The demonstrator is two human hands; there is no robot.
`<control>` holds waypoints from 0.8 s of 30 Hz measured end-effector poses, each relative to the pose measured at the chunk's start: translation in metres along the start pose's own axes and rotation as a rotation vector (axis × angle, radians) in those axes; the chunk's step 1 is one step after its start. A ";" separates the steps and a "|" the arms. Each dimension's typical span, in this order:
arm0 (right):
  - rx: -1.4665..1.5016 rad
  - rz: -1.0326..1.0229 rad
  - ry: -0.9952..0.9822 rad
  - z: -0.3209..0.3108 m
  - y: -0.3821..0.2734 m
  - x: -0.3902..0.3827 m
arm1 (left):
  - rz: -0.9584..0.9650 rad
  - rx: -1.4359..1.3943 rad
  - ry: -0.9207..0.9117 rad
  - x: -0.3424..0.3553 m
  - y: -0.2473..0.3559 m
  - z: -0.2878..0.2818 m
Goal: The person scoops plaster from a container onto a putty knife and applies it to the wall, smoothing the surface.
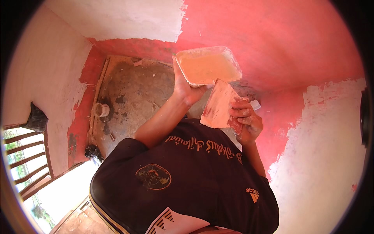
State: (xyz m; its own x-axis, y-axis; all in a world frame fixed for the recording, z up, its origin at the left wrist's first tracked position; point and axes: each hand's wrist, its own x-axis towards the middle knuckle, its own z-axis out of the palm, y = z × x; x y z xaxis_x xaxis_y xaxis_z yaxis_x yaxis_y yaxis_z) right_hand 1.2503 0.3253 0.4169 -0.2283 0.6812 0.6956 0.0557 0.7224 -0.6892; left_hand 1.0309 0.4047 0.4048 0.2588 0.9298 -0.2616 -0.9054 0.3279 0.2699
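Note:
A shallow rectangular tub [237, 64] of pale orange, smooth paste is held up in front of me, near the red wall. My left hand [187, 90] supports it from below and at its near left corner, the thumb up along the side. In my right hand [248, 120] is a broad, flat putty spreader [219, 105], its face coated with the same pale paste. My fingers wrap over its right edge, and they look smeared with paste. The spreader's upper corner meets or overlaps the tub's near rim; whether they touch I cannot tell.
Red wall [272, 46] rises ahead and right, with whitish coated areas [331, 121] around it. On the stained floor [132, 89] stands a small pale bucket [102, 110] by the left wall. A barred window [27, 156] and a black plastic bag [37, 117] are at far left.

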 end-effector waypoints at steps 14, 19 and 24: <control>0.117 -0.013 0.069 0.000 -0.005 -0.019 | 0.041 0.015 -0.101 0.003 -0.002 -0.004; 0.473 0.246 0.538 -0.011 0.009 -0.007 | 0.051 -0.002 -0.217 0.008 0.005 -0.018; 0.688 0.578 0.895 -0.030 0.021 0.018 | 0.085 0.059 -0.150 0.005 0.003 -0.015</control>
State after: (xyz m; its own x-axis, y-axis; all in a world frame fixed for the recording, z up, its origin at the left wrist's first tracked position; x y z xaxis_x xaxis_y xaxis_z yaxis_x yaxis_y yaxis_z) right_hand 1.2761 0.3561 0.4209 0.4101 0.9114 -0.0331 -0.6490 0.2661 -0.7128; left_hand 1.0248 0.4078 0.3907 0.2336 0.9676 -0.0961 -0.9058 0.2525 0.3401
